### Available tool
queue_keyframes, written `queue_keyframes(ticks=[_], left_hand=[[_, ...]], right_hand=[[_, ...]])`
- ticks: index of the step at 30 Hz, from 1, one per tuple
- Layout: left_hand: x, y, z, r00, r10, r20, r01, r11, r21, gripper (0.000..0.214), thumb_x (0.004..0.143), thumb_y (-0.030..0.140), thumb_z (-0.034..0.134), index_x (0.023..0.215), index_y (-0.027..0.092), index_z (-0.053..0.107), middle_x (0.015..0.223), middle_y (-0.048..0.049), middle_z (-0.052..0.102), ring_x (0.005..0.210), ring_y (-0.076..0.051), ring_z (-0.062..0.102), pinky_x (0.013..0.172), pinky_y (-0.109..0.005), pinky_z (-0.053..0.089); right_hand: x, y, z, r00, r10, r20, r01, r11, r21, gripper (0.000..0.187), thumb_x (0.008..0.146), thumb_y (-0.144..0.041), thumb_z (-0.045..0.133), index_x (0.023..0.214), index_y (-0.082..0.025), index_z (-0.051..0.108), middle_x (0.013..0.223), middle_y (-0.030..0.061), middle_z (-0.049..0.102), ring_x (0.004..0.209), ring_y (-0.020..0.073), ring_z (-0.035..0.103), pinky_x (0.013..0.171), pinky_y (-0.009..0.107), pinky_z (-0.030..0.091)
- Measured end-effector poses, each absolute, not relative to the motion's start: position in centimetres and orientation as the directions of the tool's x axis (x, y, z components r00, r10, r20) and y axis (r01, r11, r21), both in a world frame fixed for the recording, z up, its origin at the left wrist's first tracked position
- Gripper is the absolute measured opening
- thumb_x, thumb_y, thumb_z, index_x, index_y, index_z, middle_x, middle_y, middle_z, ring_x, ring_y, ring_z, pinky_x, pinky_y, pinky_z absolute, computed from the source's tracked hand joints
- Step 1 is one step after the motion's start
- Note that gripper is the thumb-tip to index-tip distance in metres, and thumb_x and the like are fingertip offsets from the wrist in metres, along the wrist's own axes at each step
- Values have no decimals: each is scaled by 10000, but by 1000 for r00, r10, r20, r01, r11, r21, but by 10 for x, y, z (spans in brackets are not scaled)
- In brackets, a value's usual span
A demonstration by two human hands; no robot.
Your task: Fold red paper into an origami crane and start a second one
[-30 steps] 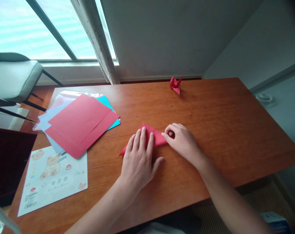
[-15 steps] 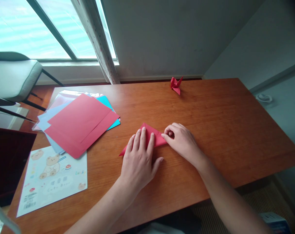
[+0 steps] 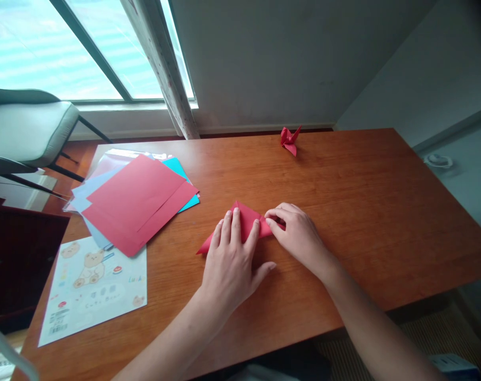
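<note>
A red paper folded into a triangle (image 3: pixel 246 218) lies on the wooden table (image 3: pixel 343 201) in front of me. My left hand (image 3: pixel 232 259) lies flat on it, fingers stretched out and pressing it down. My right hand (image 3: pixel 296 233) is at the triangle's right corner, thumb and fingers pinched on the paper's edge. Most of the triangle is hidden under the two hands.
A finished red paper crane (image 3: pixel 290 140) stands at the table's far edge. A stack of red, blue and pale sheets (image 3: pixel 133 198) lies at the left, with a bear-printed package sheet (image 3: pixel 93 288) nearer me. A grey chair (image 3: pixel 21 129) stands by the window.
The camera view shifted slightly. My right hand's fingers have moved a little to the left along the paper's right corner; the left hand still presses flat.
</note>
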State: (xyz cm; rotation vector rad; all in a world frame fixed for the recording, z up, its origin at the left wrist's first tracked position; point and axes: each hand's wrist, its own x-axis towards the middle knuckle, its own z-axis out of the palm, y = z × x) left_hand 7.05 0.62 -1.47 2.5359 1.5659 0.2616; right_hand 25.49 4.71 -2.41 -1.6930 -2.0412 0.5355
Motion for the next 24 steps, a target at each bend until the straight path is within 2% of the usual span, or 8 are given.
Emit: queue_keyframes(ticks=[14,24], left_hand=[[76,4,-18,424,903,70,880,-429,206,859,832,677,612,1501,162,453,1600,-263,325,1481,-456,298,1167,-581,319],[75,4,-18,422,903,73,876,-428,222,859,829,666,628,1506,168,446,1612,-250,312,1483,-456,293,1167,-581,317]], right_hand=[[256,44,-25,-132,989,60,813,142,-565,153,914,-191,592,908,-237,738,900,53,723,832,212,662,778,339,506],[255,45,-25,-136,987,82,819,158,-551,166,924,-196,584,888,-230,742,902,65,728,864,231,656,830,369,509]])
